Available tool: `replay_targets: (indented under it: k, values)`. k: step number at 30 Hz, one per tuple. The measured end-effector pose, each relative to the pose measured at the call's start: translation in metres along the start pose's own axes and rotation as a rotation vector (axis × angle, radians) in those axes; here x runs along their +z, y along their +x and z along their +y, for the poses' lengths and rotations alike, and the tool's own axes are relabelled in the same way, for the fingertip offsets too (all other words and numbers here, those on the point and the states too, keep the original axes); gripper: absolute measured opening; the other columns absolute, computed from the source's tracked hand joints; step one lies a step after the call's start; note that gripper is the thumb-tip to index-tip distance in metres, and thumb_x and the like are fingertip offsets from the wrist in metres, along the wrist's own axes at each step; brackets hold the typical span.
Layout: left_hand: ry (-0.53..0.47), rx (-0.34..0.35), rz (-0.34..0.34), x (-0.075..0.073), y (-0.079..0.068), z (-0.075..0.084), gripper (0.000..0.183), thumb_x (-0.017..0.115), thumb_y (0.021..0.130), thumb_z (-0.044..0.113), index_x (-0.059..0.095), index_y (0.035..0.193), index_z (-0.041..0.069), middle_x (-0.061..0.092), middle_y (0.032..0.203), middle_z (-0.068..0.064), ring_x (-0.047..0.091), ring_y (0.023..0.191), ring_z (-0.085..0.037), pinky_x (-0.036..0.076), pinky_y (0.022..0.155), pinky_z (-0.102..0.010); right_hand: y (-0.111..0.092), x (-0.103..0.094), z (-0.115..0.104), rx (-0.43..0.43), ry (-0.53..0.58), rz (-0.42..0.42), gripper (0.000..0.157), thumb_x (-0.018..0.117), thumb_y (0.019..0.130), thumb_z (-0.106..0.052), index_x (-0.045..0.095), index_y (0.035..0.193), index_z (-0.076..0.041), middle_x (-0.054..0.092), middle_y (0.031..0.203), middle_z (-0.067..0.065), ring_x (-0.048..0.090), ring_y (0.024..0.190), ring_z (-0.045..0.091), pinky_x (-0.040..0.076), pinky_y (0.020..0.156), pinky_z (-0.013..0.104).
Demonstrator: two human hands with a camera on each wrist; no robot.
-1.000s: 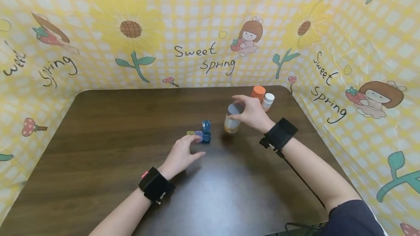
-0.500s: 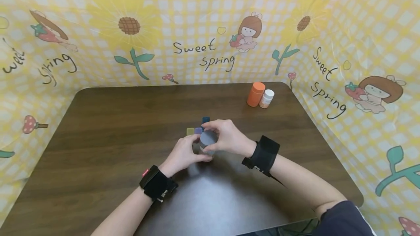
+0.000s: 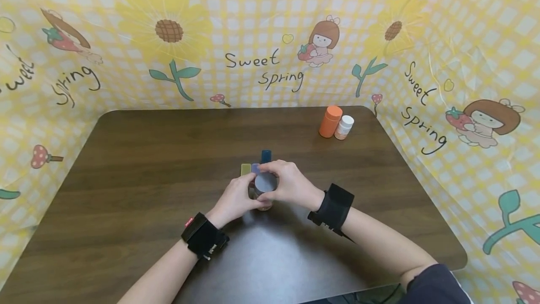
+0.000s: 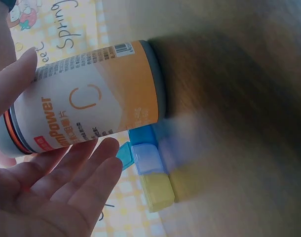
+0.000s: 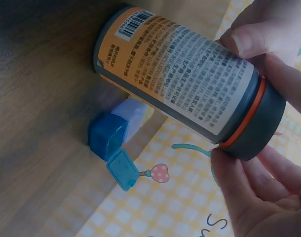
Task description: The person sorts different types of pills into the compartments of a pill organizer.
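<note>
Both hands meet at a pill bottle with an orange-and-white label and a dark grey lid. My left hand holds the bottle's body, thumb on one side and fingers on the other. From the right, my right hand pinches the lid between thumb and fingers. Just behind the bottle sits a small pill box with a yellow, a purple and a blue compartment; the blue compartment's lid stands open. Whether the bottle's base touches the table cannot be told.
An orange bottle and a smaller white-capped bottle stand together at the table's back right. A yellow checked cloth hangs around the back and sides of the brown wooden table.
My right hand has brought the pill bottle leftward from the right into the left hand's grip, in front of the pill box. Over the last half second both have shifted slightly nearer.
</note>
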State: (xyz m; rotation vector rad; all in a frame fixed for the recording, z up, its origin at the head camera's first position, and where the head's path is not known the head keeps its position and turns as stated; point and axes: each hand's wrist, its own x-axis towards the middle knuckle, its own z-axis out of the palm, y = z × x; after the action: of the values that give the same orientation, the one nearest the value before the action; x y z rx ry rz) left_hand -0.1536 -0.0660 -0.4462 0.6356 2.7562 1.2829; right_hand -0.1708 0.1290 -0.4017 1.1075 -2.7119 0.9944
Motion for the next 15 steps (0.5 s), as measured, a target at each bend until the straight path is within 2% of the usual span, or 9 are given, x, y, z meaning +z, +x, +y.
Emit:
replay_targets:
  k: [3, 8, 11, 15]
  values:
    - [-0.012, -0.015, -0.002, 0.0, 0.001, 0.001, 0.058, 0.089, 0.075, 0.031, 0.062, 0.122, 0.009, 0.072, 0.108, -0.004, 0.065, 0.096, -0.019, 0.052, 0.083, -0.035, -0.002, 0.0, 0.0, 0.018, 0.074, 0.015, 0.077, 0.093, 0.07, -0.029, 0.06, 0.133, 0.001, 0.067, 0.129, 0.016, 0.066, 0.113, 0.025, 0.058, 0.092, 0.036]
    - [-0.072, -0.078, -0.016, 0.001, 0.003, 0.002, 0.059, 0.091, 0.073, 0.029, 0.062, 0.121, 0.01, 0.072, 0.106, -0.003, 0.064, 0.096, -0.019, 0.053, 0.083, -0.036, -0.008, 0.007, 0.003, 0.146, 0.327, 0.086, 0.079, 0.092, 0.072, -0.018, 0.055, 0.138, 0.003, 0.063, 0.137, 0.019, 0.061, 0.127, 0.035, 0.051, 0.104, 0.047]
    - [-0.071, -0.087, 0.003, 0.003, 0.005, 0.001, 0.062, 0.092, 0.071, 0.029, 0.062, 0.121, 0.007, 0.072, 0.107, -0.006, 0.065, 0.096, -0.02, 0.053, 0.082, -0.037, -0.011, 0.019, 0.005, 0.212, 0.422, 0.144, 0.078, 0.092, 0.071, -0.014, 0.055, 0.138, 0.0, 0.064, 0.136, 0.019, 0.065, 0.123, 0.032, 0.053, 0.102, 0.044]
    - [-0.053, -0.073, 0.037, 0.01, 0.006, -0.002, 0.064, 0.093, 0.069, 0.028, 0.064, 0.12, 0.004, 0.073, 0.106, -0.01, 0.066, 0.095, -0.022, 0.054, 0.083, -0.038, -0.017, 0.034, 0.005, 0.267, 0.442, 0.229, 0.075, 0.093, 0.069, -0.015, 0.059, 0.135, -0.004, 0.067, 0.129, 0.015, 0.069, 0.112, 0.027, 0.057, 0.094, 0.036]
